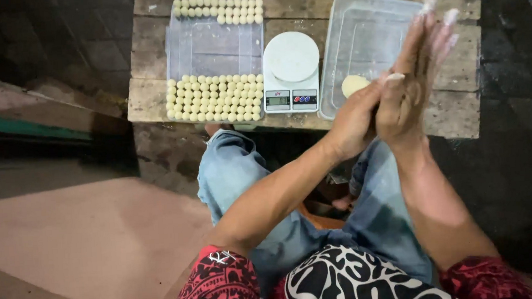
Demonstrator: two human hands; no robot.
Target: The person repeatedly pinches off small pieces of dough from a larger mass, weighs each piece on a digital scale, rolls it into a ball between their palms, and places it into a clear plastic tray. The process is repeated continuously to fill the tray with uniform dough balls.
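While two hands (390,94) press together, two trays (212,49) flank one scale (291,72).

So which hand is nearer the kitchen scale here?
Left. The left hand is pressed palm to palm against the right hand over the clear tub, and it sits on the side toward the kitchen scale; the right hand is farther out.

Pale dough lump (353,84) in clear tub (357,29), just beside pressed-together hands (391,100)
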